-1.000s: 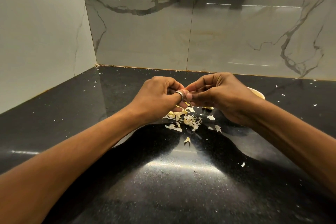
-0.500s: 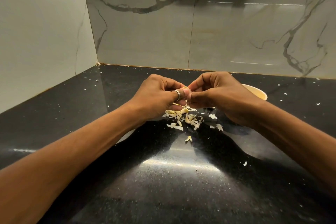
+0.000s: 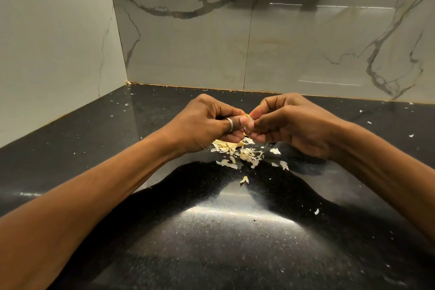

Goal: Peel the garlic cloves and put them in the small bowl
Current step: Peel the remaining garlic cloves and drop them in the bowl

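— What do I have on my feed of the wearer?

— Two forearms, bare right up to the frame edges. The left hand [image 3: 204, 122] wears a ring [image 3: 230, 126]: a plain, smooth silver-coloured band with a bright glint on it. From here I can't tell whether it sits on the thumb or a finger.

— And the right hand [image 3: 294, 125]?

— Bare as well, from what I can see. The few nails I can make out look trimmed short.

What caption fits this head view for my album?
A left hand and right hand pinch a garlic clove above peels.
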A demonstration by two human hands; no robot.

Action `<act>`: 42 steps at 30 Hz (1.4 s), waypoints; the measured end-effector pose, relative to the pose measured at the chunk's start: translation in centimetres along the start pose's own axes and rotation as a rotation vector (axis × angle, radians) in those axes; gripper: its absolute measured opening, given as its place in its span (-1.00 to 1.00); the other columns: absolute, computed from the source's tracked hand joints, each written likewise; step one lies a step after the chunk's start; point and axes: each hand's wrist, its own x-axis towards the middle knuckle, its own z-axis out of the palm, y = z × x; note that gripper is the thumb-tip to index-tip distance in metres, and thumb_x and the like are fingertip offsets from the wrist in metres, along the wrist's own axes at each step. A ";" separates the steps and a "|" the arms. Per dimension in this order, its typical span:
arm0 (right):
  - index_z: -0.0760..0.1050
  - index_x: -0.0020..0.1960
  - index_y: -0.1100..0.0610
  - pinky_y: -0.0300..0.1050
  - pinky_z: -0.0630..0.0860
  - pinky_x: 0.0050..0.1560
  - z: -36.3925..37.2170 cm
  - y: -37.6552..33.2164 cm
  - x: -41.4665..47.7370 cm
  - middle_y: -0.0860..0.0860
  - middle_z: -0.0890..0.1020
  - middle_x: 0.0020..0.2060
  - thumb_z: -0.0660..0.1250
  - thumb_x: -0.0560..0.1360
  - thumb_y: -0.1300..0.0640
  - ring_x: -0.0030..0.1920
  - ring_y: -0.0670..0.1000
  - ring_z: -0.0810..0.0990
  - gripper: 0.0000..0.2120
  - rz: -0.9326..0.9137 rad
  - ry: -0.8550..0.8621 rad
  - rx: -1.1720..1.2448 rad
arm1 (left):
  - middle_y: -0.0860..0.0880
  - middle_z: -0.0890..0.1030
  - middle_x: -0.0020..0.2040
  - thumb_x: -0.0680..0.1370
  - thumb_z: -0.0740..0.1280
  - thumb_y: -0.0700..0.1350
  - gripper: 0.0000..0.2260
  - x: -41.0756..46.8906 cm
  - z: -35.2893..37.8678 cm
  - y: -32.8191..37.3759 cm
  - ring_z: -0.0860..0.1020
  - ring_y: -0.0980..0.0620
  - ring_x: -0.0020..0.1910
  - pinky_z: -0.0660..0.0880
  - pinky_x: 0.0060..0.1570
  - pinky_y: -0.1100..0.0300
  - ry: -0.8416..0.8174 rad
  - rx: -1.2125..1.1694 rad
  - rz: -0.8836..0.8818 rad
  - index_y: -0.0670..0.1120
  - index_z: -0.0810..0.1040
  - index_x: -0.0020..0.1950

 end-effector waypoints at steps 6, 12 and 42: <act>0.55 -0.03 0.30 -0.21 0.66 -0.24 -0.1 0.2 0.2 0.18 0.68 -0.23 0.31 0.49 0.50 -0.26 0.02 0.69 -0.84 0.059 -0.040 0.126 | -0.14 0.68 -0.22 0.59 0.36 -0.22 -0.84 0.1 -0.2 -0.1 0.66 0.07 -0.21 0.63 -0.14 0.30 -0.027 -0.109 -0.079 -0.24 0.67 0.11; 0.55 -0.06 0.28 -0.19 0.66 -0.26 -0.2 0.1 0.2 0.19 0.68 -0.23 0.25 0.52 0.52 -0.26 0.04 0.69 -0.80 0.071 -0.039 0.144 | -0.12 0.69 -0.21 0.60 0.34 -0.25 -0.86 0.1 -0.4 0.1 0.66 0.10 -0.24 0.62 -0.20 0.33 -0.032 -0.260 -0.171 -0.23 0.64 0.11; 0.64 0.02 0.28 -0.21 0.65 -0.13 0.3 1.2 0.8 0.12 0.72 -0.20 0.46 0.49 0.28 -0.21 -0.02 0.69 -0.87 -0.163 0.090 -0.327 | -0.05 0.67 -0.24 0.56 0.43 -0.16 -0.93 0.4 0.1 -0.6 0.62 0.14 -0.30 0.57 -0.40 0.21 0.202 0.168 -0.039 -0.11 0.71 -0.03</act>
